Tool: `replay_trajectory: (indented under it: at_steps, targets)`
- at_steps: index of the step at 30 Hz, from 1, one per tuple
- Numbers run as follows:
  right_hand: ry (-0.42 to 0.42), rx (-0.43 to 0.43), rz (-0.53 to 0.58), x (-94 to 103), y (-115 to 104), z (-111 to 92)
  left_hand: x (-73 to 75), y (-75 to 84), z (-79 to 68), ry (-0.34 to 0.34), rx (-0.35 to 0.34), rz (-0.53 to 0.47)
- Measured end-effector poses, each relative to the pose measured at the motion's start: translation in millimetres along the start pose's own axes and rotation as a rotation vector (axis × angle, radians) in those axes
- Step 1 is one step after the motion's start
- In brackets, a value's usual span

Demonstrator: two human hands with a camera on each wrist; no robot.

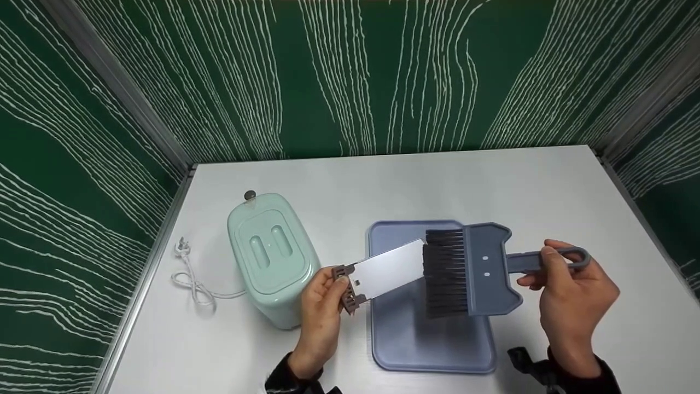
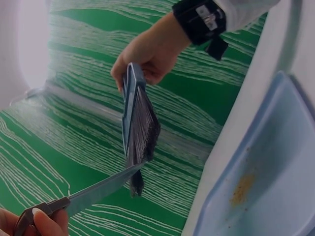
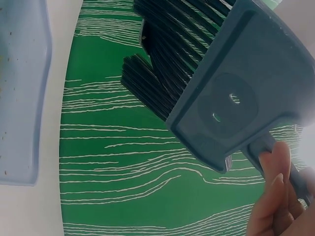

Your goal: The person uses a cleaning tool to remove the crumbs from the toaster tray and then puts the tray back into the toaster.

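Note:
My left hand (image 1: 322,306) pinches the brown slotted end of a flat metal crumb tray (image 1: 388,271), thumb on top. The tray points right and is held above a blue-grey plastic tray (image 1: 432,350). My right hand (image 1: 574,290) grips the looped handle of a blue-grey brush (image 1: 489,268) with dark bristles (image 1: 445,273). The bristles overlap the far end of the crumb tray; in the left wrist view they meet its edge and bend around it. Brown crumbs (image 2: 243,189) lie in the plastic tray below.
A mint-green toaster (image 1: 273,246) with a lid over its top stands left of my left hand. Its white cord and plug (image 1: 183,249) lie coiled farther left. Green walls with white lines surround the white table (image 1: 328,191) at back and sides.

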State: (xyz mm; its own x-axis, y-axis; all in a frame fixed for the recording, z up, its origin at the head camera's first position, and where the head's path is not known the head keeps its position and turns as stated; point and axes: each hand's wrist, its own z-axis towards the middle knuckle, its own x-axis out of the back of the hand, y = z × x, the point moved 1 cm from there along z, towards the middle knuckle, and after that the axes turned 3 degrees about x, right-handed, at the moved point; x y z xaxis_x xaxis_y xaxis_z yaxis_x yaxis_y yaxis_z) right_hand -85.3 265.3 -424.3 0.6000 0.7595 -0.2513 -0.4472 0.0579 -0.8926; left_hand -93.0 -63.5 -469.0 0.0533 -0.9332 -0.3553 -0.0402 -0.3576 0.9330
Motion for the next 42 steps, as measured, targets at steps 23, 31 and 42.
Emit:
replay_trajectory:
  at_steps: [23,31,42]
  targets:
    - [0.018,0.067,0.176,2.4,-7,0,-0.5,-0.1,1.5,0.04,0.003,-0.005]
    - [0.024,0.075,0.218,2.4,-15,-2,-1.3,1.2,1.4,0.044,0.013,-0.013]
    - [-0.033,0.16,0.288,-4.1,-19,-16,-0.5,0.5,1.7,0.03,0.014,-0.013]
